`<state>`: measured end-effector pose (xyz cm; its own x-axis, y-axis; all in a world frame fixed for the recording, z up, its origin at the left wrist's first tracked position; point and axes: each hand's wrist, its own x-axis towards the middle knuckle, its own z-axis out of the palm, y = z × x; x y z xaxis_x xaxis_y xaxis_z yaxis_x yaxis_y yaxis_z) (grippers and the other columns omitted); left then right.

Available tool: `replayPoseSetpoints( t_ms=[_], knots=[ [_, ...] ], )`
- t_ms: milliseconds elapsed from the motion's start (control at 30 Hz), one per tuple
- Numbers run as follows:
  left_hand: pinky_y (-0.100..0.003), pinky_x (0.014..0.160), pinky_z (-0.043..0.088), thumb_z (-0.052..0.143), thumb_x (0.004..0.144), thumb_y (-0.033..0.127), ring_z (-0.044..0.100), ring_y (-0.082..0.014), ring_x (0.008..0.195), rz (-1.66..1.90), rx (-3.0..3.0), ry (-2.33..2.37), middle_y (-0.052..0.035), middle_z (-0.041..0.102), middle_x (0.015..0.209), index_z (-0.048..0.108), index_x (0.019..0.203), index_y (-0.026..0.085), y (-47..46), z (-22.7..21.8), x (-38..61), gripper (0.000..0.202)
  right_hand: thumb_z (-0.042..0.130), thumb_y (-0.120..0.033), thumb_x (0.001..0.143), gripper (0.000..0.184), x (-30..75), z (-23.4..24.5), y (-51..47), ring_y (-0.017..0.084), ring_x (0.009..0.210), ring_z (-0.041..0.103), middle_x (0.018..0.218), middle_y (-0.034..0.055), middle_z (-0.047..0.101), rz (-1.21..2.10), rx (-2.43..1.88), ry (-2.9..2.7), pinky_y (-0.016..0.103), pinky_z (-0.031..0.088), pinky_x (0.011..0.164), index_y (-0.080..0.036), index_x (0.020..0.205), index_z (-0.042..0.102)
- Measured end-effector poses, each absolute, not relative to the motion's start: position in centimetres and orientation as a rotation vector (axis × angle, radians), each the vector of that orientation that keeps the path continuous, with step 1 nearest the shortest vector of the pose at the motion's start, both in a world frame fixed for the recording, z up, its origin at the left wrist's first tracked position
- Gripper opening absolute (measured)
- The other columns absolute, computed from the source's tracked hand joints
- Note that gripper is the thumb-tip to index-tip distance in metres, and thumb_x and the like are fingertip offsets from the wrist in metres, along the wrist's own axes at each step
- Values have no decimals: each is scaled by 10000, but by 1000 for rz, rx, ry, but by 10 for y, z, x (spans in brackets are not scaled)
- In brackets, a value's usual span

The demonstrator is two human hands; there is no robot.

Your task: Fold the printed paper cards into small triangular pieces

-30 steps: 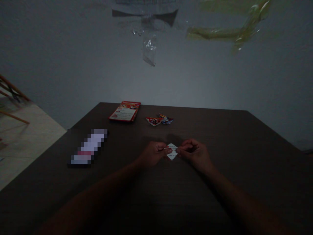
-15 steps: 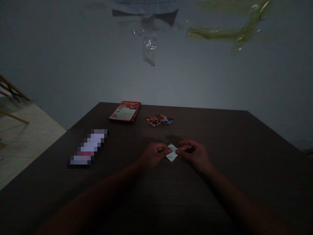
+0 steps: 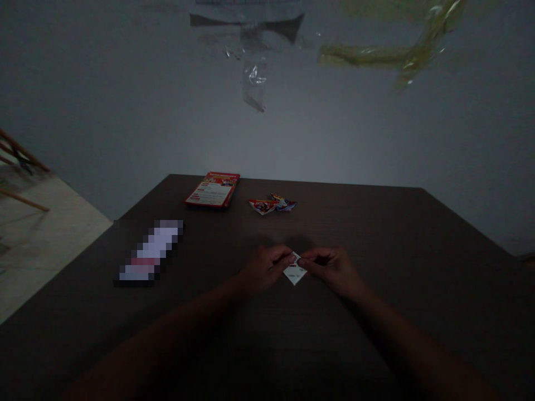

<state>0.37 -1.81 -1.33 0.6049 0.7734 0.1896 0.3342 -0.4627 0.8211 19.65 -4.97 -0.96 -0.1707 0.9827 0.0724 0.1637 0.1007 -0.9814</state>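
L hand [image 3: 267, 268] and R hand [image 3: 334, 271] both pinch a small white paper [image 3: 295, 275] w/ red & dark print, just below ctr of frame; thumbs on top, fingertips close tog. at its upper edges, one corner pointing down. Paper's diamond-shaped, prob. folded. Above it, nr ctr: red folded pc [image 3: 263, 207] touching blue folded pc [image 3: 286, 205]. Upper L of ctr: red-and-white printed stack [image 3: 213, 190], flat on dark table [image 3: 376, 223]. Farther L & lower: pixelated oblong [image 3: 152, 250], details can't tell. Top R: yellowish tape [image 3: 363, 56] on wall [image 3: 125, 111].
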Motion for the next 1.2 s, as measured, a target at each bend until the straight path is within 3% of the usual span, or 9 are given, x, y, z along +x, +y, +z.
replayPoseSetpoints(
  t_ms=[700, 967, 1200],
  knots=[
    [-178, 518, 344, 407, 897, 281, 520, -75, 535, 782, 2333, 854, -11, 614, 662, 619, 834, 133, -22, -7, 5, 266, 733, -327, 665, 182, 193, -7, -50, 105, 479, 567, 572, 17, 669, 1324, -1137, -1465, 228, 452, 488, -152, 712, 713],
    [-158, 478, 379, 429, 893, 349, 552, -67, 482, 664, 2095, 877, 3, 630, 651, 611, 863, 140, -18, -8, 4, 278, 706, -344, 701, 199, 196, -17, -49, 96, 477, 560, 606, 13, 664, 1296, -1122, -1470, 226, 444, 490, -152, 750, 691],
    [-149, 396, 331, 446, 880, 352, 469, -50, 357, 702, 1976, 888, 43, 516, 473, 618, 817, 133, -22, -3, 4, 285, 649, -369, 758, 223, 191, -9, -54, 58, 385, 482, 483, -46, 564, 1299, -1108, -1504, 175, 381, 402, -147, 776, 642]
  ],
)
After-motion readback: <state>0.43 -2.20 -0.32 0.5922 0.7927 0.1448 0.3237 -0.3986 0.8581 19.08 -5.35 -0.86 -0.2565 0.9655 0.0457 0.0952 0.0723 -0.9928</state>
